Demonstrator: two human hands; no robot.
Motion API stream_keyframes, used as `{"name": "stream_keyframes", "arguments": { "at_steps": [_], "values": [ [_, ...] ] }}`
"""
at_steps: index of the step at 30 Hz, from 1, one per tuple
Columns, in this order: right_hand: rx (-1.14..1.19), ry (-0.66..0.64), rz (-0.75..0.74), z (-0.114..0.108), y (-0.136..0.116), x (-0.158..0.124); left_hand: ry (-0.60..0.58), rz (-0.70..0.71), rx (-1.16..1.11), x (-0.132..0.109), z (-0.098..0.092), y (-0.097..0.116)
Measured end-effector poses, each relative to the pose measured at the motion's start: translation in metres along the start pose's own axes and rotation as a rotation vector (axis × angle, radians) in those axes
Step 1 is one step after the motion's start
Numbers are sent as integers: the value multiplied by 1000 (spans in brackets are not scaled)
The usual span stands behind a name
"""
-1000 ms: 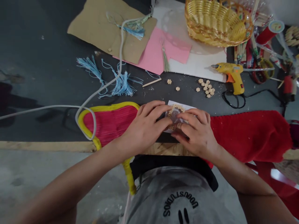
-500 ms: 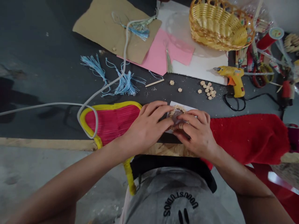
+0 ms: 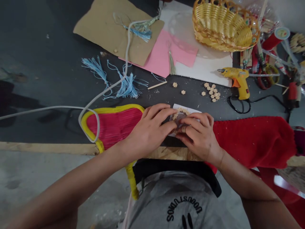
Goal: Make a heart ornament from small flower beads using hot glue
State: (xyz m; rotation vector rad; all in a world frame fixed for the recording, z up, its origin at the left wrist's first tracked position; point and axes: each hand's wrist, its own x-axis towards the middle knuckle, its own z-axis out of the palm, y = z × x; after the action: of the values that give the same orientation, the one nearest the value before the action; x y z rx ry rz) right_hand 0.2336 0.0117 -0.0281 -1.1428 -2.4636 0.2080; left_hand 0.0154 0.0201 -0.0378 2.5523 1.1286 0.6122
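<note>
Head camera looks down on the worktop [image 3: 43, 47], and both hands of the person meet at its near edge. Between them there is a small ring of pale beads [image 3: 183, 110], which lies on a white card [image 3: 175, 106]. Left hand [image 3: 152, 130] comes from the left side, with the tips of thumb and index finger a little apart, at the left part of the ring. Right hand [image 3: 200, 135] has its fingers bent over the right and lower part. Whether these fingers are clamped on the ring or only rest on it, I cannot tell.

As for the progress, I judge it is partly done: the upper and left curve of the ring is formed, with pieces set close together. The lower right part is covered, so I cannot say if the circle is complete. Loose flower pieces [image 3: 212, 91] lie in a group beyond the right hand, with a few others apart, and these seem not used. The glue gun [image 3: 238, 76] lies on its side, near this group, held by nobody. Blue tassels [image 3: 128, 86] also lie loose, not attached to the ring.
</note>
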Motion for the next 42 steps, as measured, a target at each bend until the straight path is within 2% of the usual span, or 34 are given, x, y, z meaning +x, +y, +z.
{"name": "stream_keyframes", "arguments": {
  "at_steps": [42],
  "values": [
    [11, 7, -8, 1, 1, 2, 7, 15, 8, 2, -1, 0]
  ]
}}
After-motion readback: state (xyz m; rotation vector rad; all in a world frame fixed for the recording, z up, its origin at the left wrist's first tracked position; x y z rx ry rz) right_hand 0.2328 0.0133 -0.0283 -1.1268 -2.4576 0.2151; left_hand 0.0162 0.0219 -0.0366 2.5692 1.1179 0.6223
